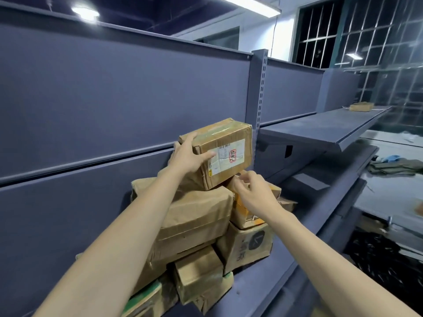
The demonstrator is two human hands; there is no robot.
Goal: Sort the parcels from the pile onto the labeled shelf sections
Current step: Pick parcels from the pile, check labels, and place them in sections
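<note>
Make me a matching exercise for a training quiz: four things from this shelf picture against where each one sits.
Things:
1. labeled box
2. left hand
3. right hand
4. lone parcel

Places:
A. far upper shelf
B. top of the pile
C. gripping the top box's left end
D. just below the top box, holding nothing

Pairs: 1-B, 2-C, 3-D, 4-A

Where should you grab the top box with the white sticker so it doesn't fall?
Hold the top box by its two short ends, one hand each side. The left hand already grips the left end; it sits tilted, so the right hand should support its lower right edge.
</note>
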